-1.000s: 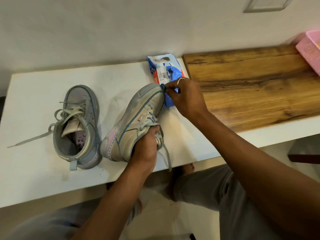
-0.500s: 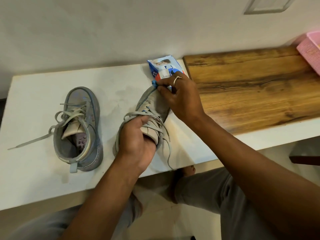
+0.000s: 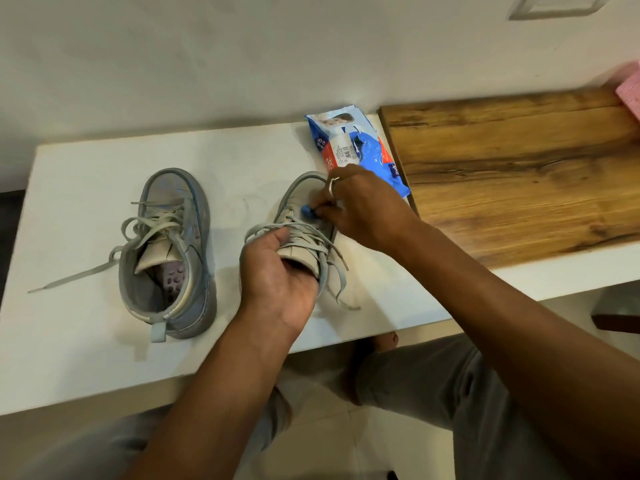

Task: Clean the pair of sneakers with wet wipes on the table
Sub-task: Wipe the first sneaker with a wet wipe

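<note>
Left hand gripped the right sneaker at its collar, steadying it on the counter. Right hand pinched a small blue wad against the toe, probably scrubbing. Left sneaker stood apart; wipes pack lay far, within reach.

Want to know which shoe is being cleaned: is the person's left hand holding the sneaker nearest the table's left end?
No, the left hand grips the sneaker near the wipes pack; the other sneaker stands untouched.
</note>
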A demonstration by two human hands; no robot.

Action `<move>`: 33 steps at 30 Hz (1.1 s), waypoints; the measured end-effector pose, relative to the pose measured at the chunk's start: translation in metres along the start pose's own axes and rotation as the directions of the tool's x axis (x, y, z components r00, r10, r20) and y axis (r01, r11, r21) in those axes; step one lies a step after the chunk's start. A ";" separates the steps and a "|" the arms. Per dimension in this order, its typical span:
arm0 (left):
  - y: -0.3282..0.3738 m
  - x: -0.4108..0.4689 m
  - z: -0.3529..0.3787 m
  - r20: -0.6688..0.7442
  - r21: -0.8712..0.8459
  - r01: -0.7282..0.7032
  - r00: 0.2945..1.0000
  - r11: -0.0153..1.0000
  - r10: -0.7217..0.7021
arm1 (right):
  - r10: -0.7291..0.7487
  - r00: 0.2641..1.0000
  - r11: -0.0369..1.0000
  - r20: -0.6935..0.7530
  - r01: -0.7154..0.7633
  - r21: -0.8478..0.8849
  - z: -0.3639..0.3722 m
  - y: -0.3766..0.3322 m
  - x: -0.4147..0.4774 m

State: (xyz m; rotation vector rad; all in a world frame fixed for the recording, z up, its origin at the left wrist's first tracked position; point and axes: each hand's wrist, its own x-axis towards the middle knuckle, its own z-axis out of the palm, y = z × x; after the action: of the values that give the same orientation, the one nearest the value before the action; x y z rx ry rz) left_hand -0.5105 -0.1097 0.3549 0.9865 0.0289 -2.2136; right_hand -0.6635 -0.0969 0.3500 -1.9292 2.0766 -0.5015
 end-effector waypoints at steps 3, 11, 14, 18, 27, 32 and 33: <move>0.000 0.003 -0.001 -0.026 0.018 -0.009 1.000 1.000 0.009 | 0.087 0.994 0.996 -0.067 -0.088 -0.007 -0.003 0.010 0.005; 0.005 0.006 -0.001 -0.055 -0.021 -0.011 0.998 1.000 0.009 | 0.042 0.998 0.991 0.051 -0.048 0.129 0.007 -0.016 0.023; 0.007 0.007 0.000 -0.062 -0.041 -0.015 0.998 0.999 0.013 | 0.038 0.996 0.997 0.085 -0.043 0.060 0.007 -0.014 0.033; 0.006 0.008 0.001 -0.106 -0.030 0.001 0.994 1.000 -0.004 | 0.099 0.993 0.995 -0.058 -0.099 -0.004 0.008 -0.008 0.040; 0.007 0.008 0.000 -0.101 -0.050 -0.010 0.995 0.999 0.005 | 0.078 0.997 0.997 0.010 -0.078 0.020 0.008 -0.002 0.044; 0.008 0.007 -0.001 -0.108 -0.057 -0.024 0.994 0.998 0.017 | -0.013 0.998 0.995 0.060 0.008 0.098 0.014 -0.024 0.042; 0.008 0.008 -0.001 -0.103 -0.058 -0.028 0.994 0.998 0.021 | -0.034 0.994 0.990 0.108 0.019 0.139 0.012 -0.025 0.041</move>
State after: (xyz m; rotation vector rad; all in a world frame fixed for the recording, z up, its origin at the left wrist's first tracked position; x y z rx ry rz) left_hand -0.5089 -0.1198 0.3510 1.0614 0.1277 -2.1258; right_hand -0.6386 -0.1403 0.3512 -1.8643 1.8991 -0.5171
